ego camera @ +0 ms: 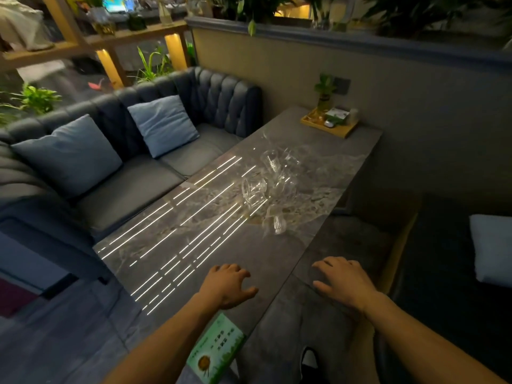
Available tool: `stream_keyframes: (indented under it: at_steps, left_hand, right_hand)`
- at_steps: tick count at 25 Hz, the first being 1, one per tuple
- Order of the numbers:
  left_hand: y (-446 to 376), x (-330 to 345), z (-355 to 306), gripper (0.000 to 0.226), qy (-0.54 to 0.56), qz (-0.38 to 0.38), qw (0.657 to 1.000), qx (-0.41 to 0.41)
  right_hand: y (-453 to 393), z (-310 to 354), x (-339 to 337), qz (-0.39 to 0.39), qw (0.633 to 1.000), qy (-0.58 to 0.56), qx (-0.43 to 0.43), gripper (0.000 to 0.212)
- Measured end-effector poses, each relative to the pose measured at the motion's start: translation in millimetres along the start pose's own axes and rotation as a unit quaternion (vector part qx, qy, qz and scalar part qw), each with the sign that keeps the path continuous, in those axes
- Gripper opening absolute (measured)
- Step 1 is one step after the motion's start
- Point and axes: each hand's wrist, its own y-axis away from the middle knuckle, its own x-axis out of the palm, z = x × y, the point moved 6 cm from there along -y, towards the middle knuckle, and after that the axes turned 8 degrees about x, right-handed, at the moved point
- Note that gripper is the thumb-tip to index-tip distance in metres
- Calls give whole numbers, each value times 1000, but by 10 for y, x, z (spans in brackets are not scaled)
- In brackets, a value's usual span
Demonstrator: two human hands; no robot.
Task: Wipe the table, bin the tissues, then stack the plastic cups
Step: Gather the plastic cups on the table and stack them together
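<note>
Several clear plastic cups (267,189) lie scattered and tipped around the middle of the grey marble table (171,253). One cup (275,224) lies nearest to me. A green tissue pack (216,347) rests at the near table edge, just under my left forearm. My left hand (228,285) hovers over the near end of the table with fingers spread and nothing in it. My right hand (343,279) is off the table's right edge, also empty with fingers apart. Both hands are well short of the cups.
A yellow tray (345,131) with a small potted plant and small items stands at the table's far end by the wall. A dark blue sofa (133,187) with two light blue cushions runs along the left side. A seat with a pale cushion (491,249) is on the right.
</note>
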Motion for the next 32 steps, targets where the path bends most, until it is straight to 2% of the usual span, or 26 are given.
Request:
stream_keyframes:
  at_steps: [14,24,32]
  left_hand:
    - [-800,-278,-11,65,49,19,991,-126]
    - [-1176,-474,464,68,95,34,978,-182]
    - [-1857,-728,1048,77,128,-19,977,-169]
  right_hand:
    - [-1185,-571,-232,75,991,37,-103,45]
    - [-1885,-295,-380,56,980,54,-182,48]
    - [-2617,12,-469,37,971,78,-224,59]
